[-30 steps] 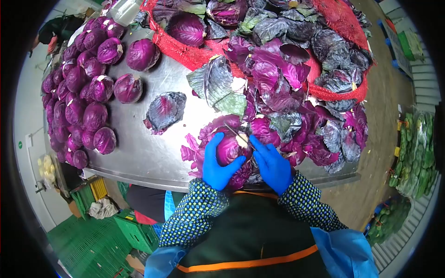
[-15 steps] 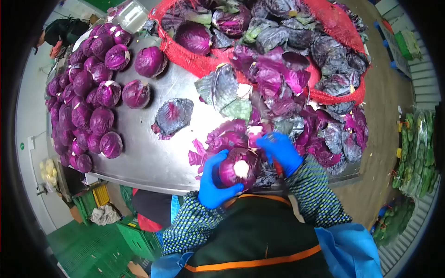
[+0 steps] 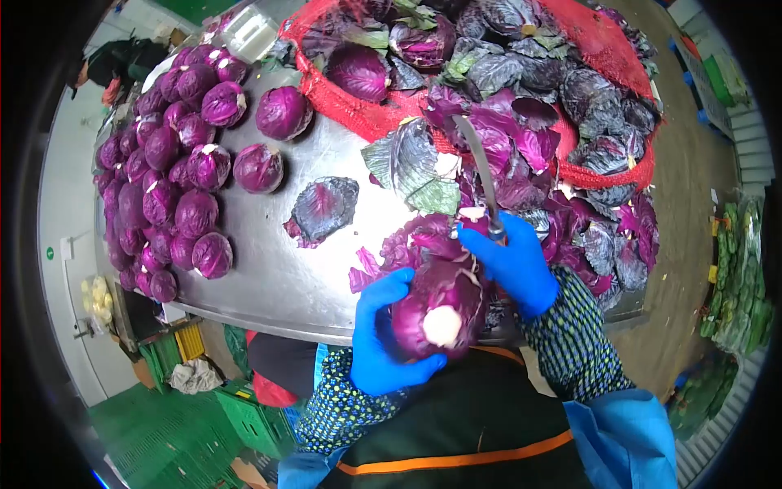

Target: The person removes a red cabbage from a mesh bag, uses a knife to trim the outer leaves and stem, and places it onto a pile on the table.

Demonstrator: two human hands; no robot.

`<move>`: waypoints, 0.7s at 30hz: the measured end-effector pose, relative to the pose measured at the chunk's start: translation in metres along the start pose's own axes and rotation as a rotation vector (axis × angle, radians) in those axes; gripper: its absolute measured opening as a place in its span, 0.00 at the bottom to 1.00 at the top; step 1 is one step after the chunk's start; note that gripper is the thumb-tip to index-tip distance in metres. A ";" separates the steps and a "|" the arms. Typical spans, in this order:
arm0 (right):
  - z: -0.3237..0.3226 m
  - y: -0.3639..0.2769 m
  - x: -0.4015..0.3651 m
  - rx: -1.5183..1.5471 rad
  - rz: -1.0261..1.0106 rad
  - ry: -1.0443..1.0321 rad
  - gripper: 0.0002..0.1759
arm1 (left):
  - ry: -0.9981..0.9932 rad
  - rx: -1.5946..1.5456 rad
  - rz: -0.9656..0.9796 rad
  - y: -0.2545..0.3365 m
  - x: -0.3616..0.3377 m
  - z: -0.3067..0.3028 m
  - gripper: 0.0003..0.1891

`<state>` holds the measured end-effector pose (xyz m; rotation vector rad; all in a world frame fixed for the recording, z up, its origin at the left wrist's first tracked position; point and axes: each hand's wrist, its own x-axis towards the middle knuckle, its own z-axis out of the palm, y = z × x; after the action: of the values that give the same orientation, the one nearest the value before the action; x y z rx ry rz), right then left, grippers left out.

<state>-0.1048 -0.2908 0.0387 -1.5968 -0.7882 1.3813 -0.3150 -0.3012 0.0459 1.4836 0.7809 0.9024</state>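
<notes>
My left hand (image 3: 381, 346), in a blue glove, is wrapped round the left side of a red cabbage (image 3: 436, 297) near the table's front edge. The cabbage's pale cut stem end faces up toward me. In my right hand (image 3: 520, 265), also gloved in blue, is a knife (image 3: 482, 163) with a curved blade pointing away from me. That hand is just right of the cabbage, its thumb and fingers closed on the handle. Torn purple leaves (image 3: 407, 240) lie behind the cabbage, and a small cut stem piece (image 3: 472, 213) shows by the knife handle.
Many trimmed cabbages (image 3: 161, 151) are heaped at the left of the metal table (image 3: 269, 293). A red mesh bag (image 3: 358, 118) of cabbages and dark leaves lies open at the back. Leaf scraps (image 3: 599, 240) pile up on the right. Green crates (image 3: 244, 416) stand below, front left.
The knife blade has swung up and away from me, into plain view. My left hand has brought the cabbage nearer to my body, its stem end tipped further toward me.
</notes>
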 end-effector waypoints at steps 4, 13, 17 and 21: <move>-0.017 0.059 0.016 -0.116 -0.028 0.127 0.23 | 0.076 0.005 0.116 0.006 0.005 0.001 0.45; 0.004 -0.006 -0.036 -0.039 -0.071 -0.058 0.10 | 0.249 0.496 0.366 0.004 0.013 0.014 0.41; -0.007 0.005 -0.032 0.221 0.159 -0.045 0.08 | 0.271 0.137 0.038 0.006 0.005 0.015 0.46; -0.025 0.020 -0.020 0.130 0.228 -0.060 0.11 | 0.342 -0.777 -0.426 0.003 -0.005 0.017 0.47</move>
<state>-0.0857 -0.3221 0.0299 -1.5863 -0.5513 1.6147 -0.3025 -0.3139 0.0483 0.4657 0.8185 0.9817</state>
